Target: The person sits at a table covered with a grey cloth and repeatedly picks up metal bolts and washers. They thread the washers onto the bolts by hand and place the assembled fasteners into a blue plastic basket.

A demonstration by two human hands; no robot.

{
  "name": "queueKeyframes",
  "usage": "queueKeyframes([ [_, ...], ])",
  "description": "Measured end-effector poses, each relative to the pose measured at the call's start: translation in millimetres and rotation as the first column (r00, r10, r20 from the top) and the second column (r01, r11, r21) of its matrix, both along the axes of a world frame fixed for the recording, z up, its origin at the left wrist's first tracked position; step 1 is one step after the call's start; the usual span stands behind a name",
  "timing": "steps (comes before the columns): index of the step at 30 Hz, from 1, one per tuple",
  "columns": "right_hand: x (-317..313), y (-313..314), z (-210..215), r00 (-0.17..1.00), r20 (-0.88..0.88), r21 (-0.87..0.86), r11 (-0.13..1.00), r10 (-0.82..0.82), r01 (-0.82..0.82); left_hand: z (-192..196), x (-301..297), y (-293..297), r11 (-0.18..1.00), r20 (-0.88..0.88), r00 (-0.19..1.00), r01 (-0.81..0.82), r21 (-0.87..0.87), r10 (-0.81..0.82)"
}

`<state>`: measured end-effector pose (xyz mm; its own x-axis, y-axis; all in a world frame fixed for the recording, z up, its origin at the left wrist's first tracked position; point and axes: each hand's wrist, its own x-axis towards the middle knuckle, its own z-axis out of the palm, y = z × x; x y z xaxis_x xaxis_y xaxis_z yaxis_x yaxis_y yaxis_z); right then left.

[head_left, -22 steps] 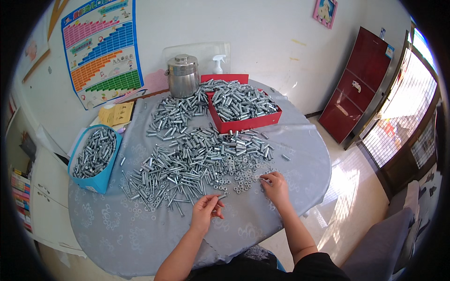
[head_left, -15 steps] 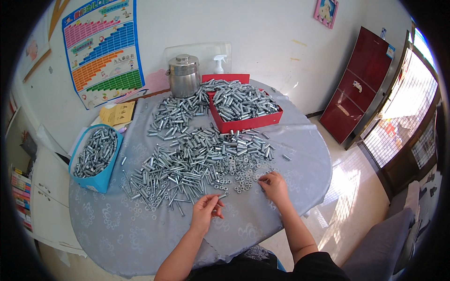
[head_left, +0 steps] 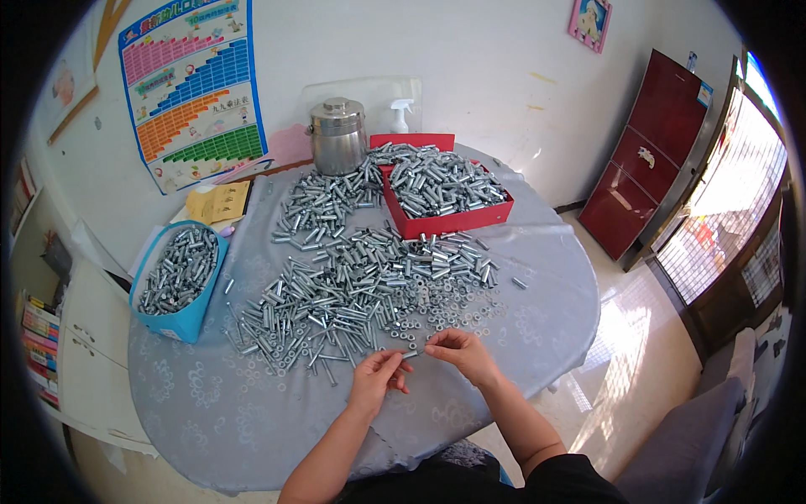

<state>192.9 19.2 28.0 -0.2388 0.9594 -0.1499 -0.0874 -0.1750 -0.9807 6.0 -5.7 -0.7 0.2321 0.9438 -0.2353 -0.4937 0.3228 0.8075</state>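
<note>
Head view: left hand point(head_left: 378, 376) and right hand point(head_left: 460, 351), earlier apart on the cloth, now meet above the near table point(head_left: 210, 420) edge, fingers pinching one small bolt point(head_left: 410, 355) together; bolt heap point(head_left: 353, 286) just beyond; assembly apparently under way.

Open grey tablecloth point(head_left: 210, 420) near front edge; passage ahead blocked by heap of metal bolts point(head_left: 353, 286), red tray point(head_left: 445, 220) behind, blue tub point(head_left: 178, 277) at left
</note>
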Motion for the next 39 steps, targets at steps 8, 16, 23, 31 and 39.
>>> queueKeyframes([
  [8, -1.5, 1.9, -8.4, 1.0, 0.005, -0.026, 1.0, -0.002, 0.002, -8.4, -2.3, 1.9, 0.997, 0.069, 0.996, 0.057, -0.042, -0.054],
  [16, -5.8, 5.2, -11.6, 0.999, 0.041, -0.028, 0.999, 0.02, -0.019, -5.5, -4.2, 1.7, 0.992, 0.153, 0.983, 0.108, -0.057, -0.098],
  [23, -3.3, 12.8, -13.8, 0.847, 0.507, 0.305, 0.952, -0.161, -0.002, -12.0, -11.3, 6.3, 0.996, 0.322, 0.946, 0.005, -0.085, 0.023],
  [31, -26.5, 11.9, -20.5, 0.549, 0.767, 0.516, 0.827, -0.332, -0.221, -11.7, -13.7, 6.5, 0.994, 0.382, 0.924, 0.014, -0.111, 0.03],
  [39, -15.5, 21.8, -8.6, 0.929, 0.363, 0.217, 0.976, -0.077, -0.003, -14.0, -15.5, 7.7, 0.992, 0.352, 0.934, -0.012, -0.128, 0.057],
])
